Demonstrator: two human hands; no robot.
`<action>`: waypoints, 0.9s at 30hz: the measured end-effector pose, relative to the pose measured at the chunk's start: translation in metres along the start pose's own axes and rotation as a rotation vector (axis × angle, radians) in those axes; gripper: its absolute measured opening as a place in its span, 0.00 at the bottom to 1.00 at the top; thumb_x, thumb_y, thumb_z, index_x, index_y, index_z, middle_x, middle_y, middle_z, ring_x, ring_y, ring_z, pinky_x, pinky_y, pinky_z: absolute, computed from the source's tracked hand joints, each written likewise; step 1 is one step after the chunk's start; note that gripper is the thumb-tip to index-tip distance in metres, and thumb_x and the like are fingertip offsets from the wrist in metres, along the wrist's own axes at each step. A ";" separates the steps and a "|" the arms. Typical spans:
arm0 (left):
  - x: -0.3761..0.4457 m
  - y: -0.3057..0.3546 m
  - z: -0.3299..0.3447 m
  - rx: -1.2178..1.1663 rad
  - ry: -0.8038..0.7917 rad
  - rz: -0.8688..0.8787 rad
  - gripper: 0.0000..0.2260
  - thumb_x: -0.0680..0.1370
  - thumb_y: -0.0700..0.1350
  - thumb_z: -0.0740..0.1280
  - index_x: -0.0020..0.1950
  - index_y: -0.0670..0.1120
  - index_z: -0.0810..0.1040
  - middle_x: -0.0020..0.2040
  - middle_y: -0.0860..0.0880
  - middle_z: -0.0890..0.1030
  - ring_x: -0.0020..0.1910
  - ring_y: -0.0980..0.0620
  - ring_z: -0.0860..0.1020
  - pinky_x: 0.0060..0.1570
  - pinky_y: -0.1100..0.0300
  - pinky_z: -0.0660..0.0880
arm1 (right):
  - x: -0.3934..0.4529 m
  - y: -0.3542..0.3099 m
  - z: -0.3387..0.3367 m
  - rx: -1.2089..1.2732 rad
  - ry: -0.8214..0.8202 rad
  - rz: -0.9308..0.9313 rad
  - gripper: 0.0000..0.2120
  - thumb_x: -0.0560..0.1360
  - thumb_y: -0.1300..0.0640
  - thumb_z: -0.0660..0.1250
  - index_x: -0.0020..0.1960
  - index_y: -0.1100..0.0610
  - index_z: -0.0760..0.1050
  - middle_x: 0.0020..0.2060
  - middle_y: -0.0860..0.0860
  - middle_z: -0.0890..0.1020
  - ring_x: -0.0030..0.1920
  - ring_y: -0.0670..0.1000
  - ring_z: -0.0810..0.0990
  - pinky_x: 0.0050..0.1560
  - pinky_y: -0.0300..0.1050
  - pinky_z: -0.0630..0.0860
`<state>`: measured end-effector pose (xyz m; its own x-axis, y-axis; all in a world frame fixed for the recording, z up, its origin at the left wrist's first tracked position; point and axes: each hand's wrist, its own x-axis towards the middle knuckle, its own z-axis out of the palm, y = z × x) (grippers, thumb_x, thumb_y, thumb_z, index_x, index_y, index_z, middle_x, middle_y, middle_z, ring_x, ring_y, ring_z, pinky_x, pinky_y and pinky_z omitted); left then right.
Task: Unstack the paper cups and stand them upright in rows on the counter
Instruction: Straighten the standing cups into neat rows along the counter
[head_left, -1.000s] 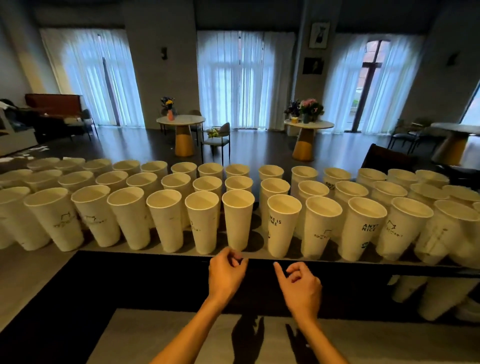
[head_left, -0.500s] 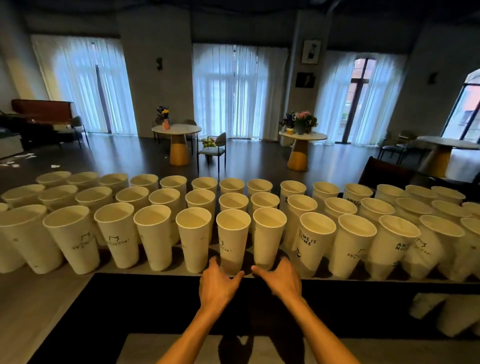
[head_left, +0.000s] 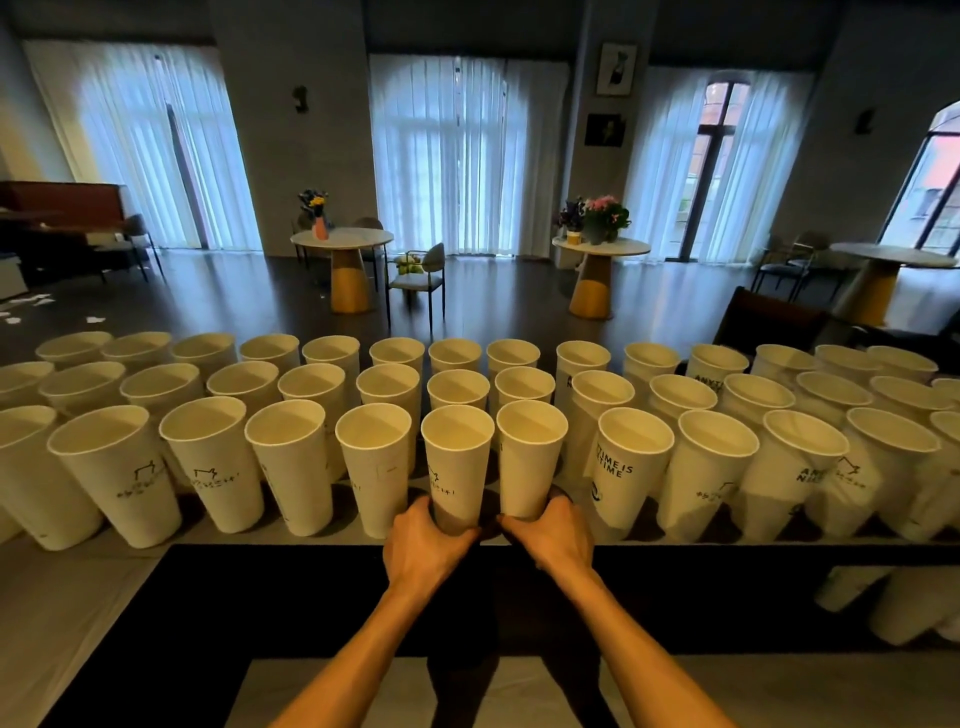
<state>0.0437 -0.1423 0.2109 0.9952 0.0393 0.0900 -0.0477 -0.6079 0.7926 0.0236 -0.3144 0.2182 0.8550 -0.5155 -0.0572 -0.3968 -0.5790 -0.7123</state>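
Paper cups (head_left: 631, 467) stand upright in rows on the desk (head_left: 72, 577). At lower centre, left hand (head_left: 423, 543) grips one front-row cup (head_left: 457, 462); right hand (head_left: 553, 532) grips its neighbour (head_left: 530, 457), forearms extended.

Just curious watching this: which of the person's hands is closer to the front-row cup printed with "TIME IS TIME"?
The right hand. It grips the base of the cup just left of the printed cup; the left hand holds the base of a cup one place farther left.

Two bare forearms, no sleeves visible
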 end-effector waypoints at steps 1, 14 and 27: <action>0.001 -0.001 0.000 0.005 -0.003 0.000 0.33 0.59 0.66 0.76 0.59 0.51 0.77 0.54 0.51 0.85 0.52 0.51 0.83 0.49 0.51 0.83 | 0.001 0.001 0.001 0.001 0.000 0.000 0.39 0.55 0.33 0.75 0.58 0.53 0.76 0.47 0.51 0.84 0.41 0.52 0.85 0.39 0.51 0.84; 0.005 0.001 -0.004 0.096 -0.061 -0.018 0.33 0.63 0.57 0.80 0.63 0.46 0.76 0.58 0.47 0.83 0.58 0.47 0.82 0.53 0.52 0.81 | -0.016 0.009 -0.006 0.036 -0.093 -0.007 0.40 0.54 0.35 0.79 0.59 0.53 0.73 0.44 0.50 0.83 0.35 0.48 0.85 0.30 0.44 0.82; -0.001 -0.017 -0.002 0.059 -0.107 -0.024 0.35 0.65 0.53 0.81 0.67 0.42 0.73 0.54 0.46 0.84 0.55 0.49 0.83 0.56 0.55 0.81 | -0.061 -0.044 -0.153 0.252 0.231 -0.289 0.17 0.66 0.39 0.75 0.49 0.49 0.81 0.31 0.49 0.82 0.33 0.47 0.81 0.38 0.44 0.80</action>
<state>0.0437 -0.1301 0.1984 0.9996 -0.0281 0.0040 -0.0214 -0.6535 0.7566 -0.0624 -0.3539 0.3606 0.8105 -0.4990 0.3068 -0.0339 -0.5628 -0.8259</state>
